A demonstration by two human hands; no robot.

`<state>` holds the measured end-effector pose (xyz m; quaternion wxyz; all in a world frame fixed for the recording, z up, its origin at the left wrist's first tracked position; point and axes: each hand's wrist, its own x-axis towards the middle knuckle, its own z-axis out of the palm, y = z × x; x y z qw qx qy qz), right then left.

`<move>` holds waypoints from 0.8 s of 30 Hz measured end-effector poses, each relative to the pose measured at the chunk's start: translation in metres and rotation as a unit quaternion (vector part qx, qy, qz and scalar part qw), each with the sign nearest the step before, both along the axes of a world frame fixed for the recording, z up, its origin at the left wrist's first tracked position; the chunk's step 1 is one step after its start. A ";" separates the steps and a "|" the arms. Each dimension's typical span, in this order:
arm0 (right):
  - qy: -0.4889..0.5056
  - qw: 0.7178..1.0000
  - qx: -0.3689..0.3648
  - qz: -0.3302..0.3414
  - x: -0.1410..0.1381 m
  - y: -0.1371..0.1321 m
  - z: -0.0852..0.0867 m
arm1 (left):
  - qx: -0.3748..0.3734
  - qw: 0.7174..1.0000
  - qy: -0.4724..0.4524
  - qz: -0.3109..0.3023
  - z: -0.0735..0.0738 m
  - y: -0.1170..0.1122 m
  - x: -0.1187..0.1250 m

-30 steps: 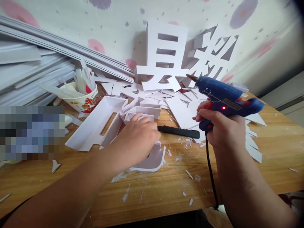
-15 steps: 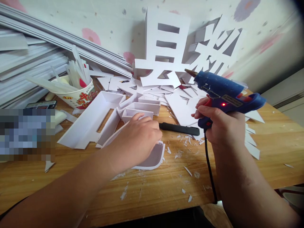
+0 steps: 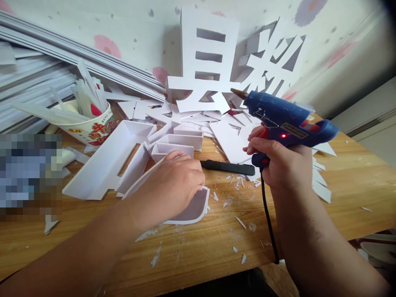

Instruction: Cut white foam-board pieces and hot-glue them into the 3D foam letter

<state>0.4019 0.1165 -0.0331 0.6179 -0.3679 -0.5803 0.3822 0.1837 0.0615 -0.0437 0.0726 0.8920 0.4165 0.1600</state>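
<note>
My right hand (image 3: pixel 276 163) is wrapped round the grip of a blue hot glue gun (image 3: pixel 275 113), held above the table with its nozzle pointing left. A red light glows on its side, and a black cord hangs from the handle. My left hand (image 3: pixel 177 177) is closed on a white foam-board character (image 3: pixel 102 165) with raised side walls, lying on the table. The fingers press at the wall of its curved part; the fingertips are mostly hidden. Just beyond that hand lies a black utility knife (image 3: pixel 229 167), apart from it.
A paper cup (image 3: pixel 93 128) holds clear glue sticks at the left. White boards (image 3: pixel 27 82) are stacked behind it. Finished foam characters (image 3: pixel 210 53) lean on the wall. Offcuts (image 3: pixel 230 140) and scraps litter the wooden table (image 3: pixel 210 255).
The whole view has shifted slightly, so most things sit a little further left. Both hands keep their holds, with hardly any movement against the table.
</note>
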 end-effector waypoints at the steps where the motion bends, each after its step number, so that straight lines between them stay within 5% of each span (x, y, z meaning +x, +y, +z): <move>1: 0.000 1.000 0.001 0.001 0.000 0.000 0.000 | 0.000 1.000 -0.001 -0.002 0.000 0.000 0.000; 24: 0.012 1.000 0.003 0.000 -0.001 -0.001 -0.002 | 0.006 1.000 0.000 0.000 0.002 -0.004 0.004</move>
